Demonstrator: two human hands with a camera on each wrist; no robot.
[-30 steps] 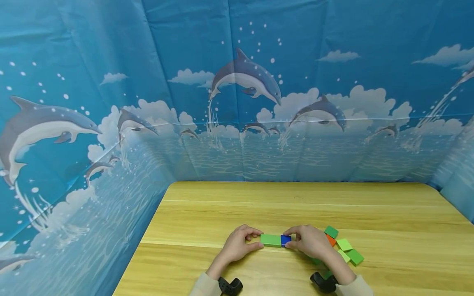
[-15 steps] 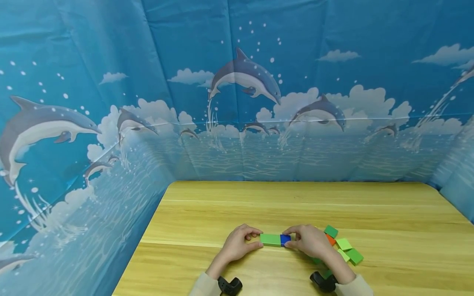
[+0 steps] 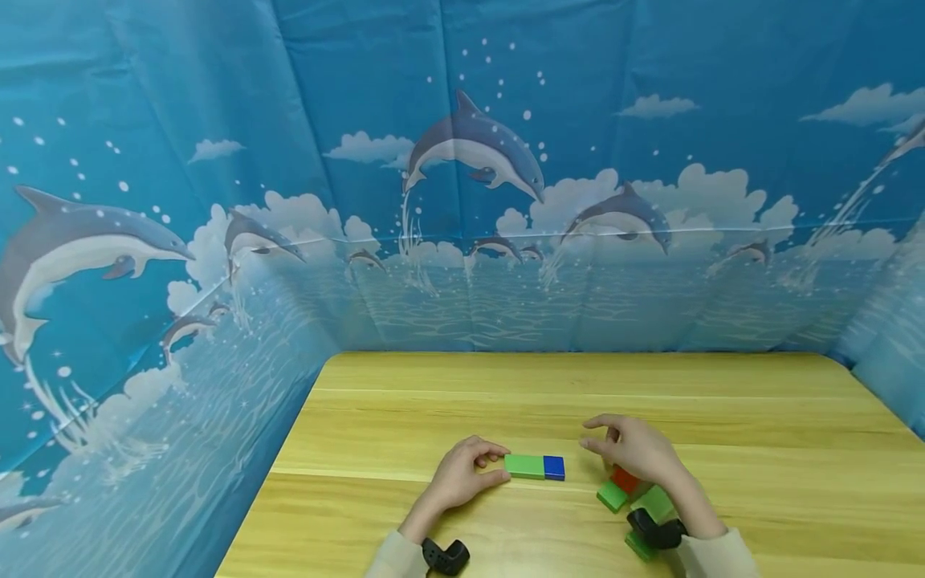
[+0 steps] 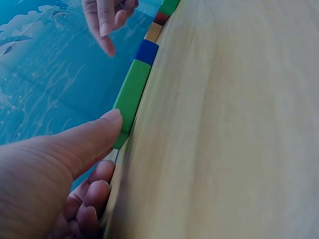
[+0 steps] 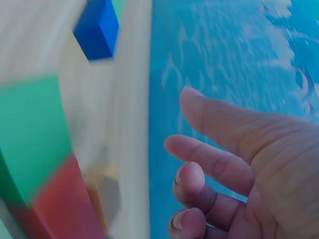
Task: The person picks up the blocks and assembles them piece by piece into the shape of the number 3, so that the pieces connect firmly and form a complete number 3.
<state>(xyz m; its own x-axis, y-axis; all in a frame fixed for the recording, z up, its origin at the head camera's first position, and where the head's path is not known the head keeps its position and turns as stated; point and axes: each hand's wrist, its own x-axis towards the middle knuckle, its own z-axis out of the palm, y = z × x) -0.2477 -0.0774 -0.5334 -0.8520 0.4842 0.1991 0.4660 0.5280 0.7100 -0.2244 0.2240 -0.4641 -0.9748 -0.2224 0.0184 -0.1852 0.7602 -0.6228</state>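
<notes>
A long light-green block lies on the wooden table, its right end against a small blue block. My left hand holds the green block's left end between thumb and forefinger; the left wrist view shows the thumb on that end. Raised above the loose blocks to the right is my right hand, its thumb and forefinger spread apart. Nothing is between them, and the right wrist view shows the blue block apart from the fingers. A red block and a green block lie below this hand.
More green blocks, such as a light one and a darker one, are partly covered by my right forearm and black wrist strap. An orange block shows beyond the blue one. A dolphin-printed sheet surrounds the table.
My right hand has let go of the blue block and moved right and up, over the loose blocks. My left hand stays at the long green block.
</notes>
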